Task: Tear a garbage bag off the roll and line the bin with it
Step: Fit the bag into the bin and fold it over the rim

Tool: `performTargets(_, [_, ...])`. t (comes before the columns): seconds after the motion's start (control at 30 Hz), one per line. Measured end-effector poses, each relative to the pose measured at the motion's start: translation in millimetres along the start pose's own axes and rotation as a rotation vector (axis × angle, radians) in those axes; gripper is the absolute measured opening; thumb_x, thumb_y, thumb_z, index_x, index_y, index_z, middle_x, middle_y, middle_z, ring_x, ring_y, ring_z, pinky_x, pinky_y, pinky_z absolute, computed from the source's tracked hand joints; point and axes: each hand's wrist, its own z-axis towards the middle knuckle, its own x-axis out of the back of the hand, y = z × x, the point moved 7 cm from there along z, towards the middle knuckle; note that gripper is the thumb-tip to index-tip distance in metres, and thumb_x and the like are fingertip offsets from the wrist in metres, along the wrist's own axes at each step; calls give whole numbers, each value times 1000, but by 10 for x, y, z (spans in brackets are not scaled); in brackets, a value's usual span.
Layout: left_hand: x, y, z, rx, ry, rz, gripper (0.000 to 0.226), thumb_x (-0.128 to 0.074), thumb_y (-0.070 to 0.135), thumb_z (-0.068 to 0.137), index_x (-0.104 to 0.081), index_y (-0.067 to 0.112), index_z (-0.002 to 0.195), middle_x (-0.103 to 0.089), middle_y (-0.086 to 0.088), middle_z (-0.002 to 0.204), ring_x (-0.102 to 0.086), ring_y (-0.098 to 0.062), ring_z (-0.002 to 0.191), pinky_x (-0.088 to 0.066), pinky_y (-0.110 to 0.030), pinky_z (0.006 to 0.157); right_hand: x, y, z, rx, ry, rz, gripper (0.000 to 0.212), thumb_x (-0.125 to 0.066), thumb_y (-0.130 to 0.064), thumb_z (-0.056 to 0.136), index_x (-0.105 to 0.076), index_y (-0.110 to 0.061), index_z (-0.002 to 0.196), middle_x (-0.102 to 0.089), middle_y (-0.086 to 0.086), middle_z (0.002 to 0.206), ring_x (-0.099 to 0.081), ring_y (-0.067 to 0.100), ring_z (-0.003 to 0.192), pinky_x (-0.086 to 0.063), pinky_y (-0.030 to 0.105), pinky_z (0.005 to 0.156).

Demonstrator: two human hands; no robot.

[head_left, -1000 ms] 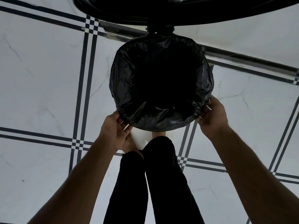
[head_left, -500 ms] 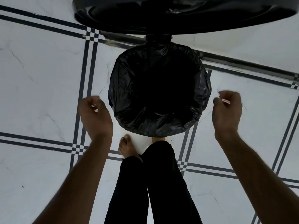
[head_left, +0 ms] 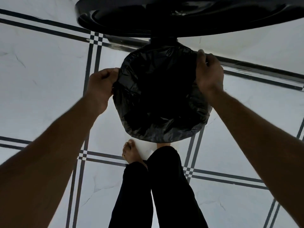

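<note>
A black garbage bag (head_left: 158,125) is draped over the rim of a round bin that stands on the floor in front of my feet; the bin's own wall is hidden under the plastic. The bin's black lid (head_left: 189,15) stands raised at the top of the view. My left hand (head_left: 100,87) pinches the bag's edge at the bin's left side. My right hand (head_left: 209,71) grips the bag's edge at the far right of the rim. No roll of bags is in view.
The floor (head_left: 41,79) is white marble tile with dark double stripes. My bare left foot (head_left: 131,153) and black trouser legs (head_left: 164,186) stand right in front of the bin; the right foot is mostly hidden under the bin's near edge.
Both hands let go of the bag's near edge, swung outward, then moved forward and took hold of the bag's rim further back on each side.
</note>
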Motion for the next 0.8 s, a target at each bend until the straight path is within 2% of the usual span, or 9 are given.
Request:
performTargets(0.13, [-24,-17,76,90,-125,-14,13,-61,10,95,-73,14,97,-72,0,87,-66,-9,72,-53,-21,63,-60,53,180,-39,-59,-15,55,-31,-52,100,-30,-19,55,-34,-5,51,-33,12,46,-30,32,58])
performTargets(0.27, [-25,68,133,89,-83,75,17,-61,6,94,-70,17,85,-71,1,84,-67,-10,74,-54,-17,62,-68,28,185,-35,5,-36,53,-31,-47,100,-29,-18,56,-34,-4,53,-33,14,49,-31,33,57])
performTargets(0.33, [-47,101,157,89,-39,75,18,-57,12,97,-70,19,85,-71,4,82,-66,-11,75,-53,-18,60,-18,-21,163,19,67,-16,42,-33,-39,99,-37,-18,63,-42,-1,63,-41,15,59,-39,37,61])
performTargets(0.4, [-69,193,178,51,9,34,23,-51,30,101,-70,20,93,-71,6,84,-66,-9,75,-53,-19,61,68,-99,91,117,161,-76,29,-35,-32,96,-51,-14,81,-55,4,83,-52,20,78,-47,42,73])
performTargets(0.47, [-113,335,184,-69,20,2,33,-50,43,99,-71,18,102,-70,5,88,-66,-7,76,-53,-19,66,116,-205,-52,257,247,-162,30,-36,-27,94,-61,-11,99,-61,9,100,-56,25,92,-47,43,76])
performTargets(0.53, [-217,479,131,-251,-6,56,23,-62,40,93,-73,21,98,-70,9,87,-65,-2,79,-51,-17,73,91,-299,-183,402,260,-223,31,-39,-25,93,-61,-13,111,-60,9,109,-56,27,97,-46,40,77])
performTargets(0.63, [-322,604,149,-421,-108,213,7,-71,22,88,-73,27,93,-72,18,78,-66,6,78,-49,-13,76,-57,-348,-230,536,145,-245,37,-41,-28,95,-56,-13,125,-57,12,119,-55,29,105,-46,38,83])
performTargets(0.73, [-337,500,180,-393,-58,246,15,-68,16,90,-71,25,79,-68,12,73,-61,7,66,-49,-14,72,-171,-379,-143,586,58,-321,38,-37,-35,99,-53,-16,128,-57,13,116,-54,30,104,-46,37,78])
performTargets(0.8, [-294,617,303,-325,9,218,23,-66,18,91,-67,24,69,-63,8,68,-56,7,57,-47,-11,63,-206,-419,-44,575,34,-404,40,-32,-42,101,-54,-14,119,-58,14,111,-55,33,102,-41,35,73])
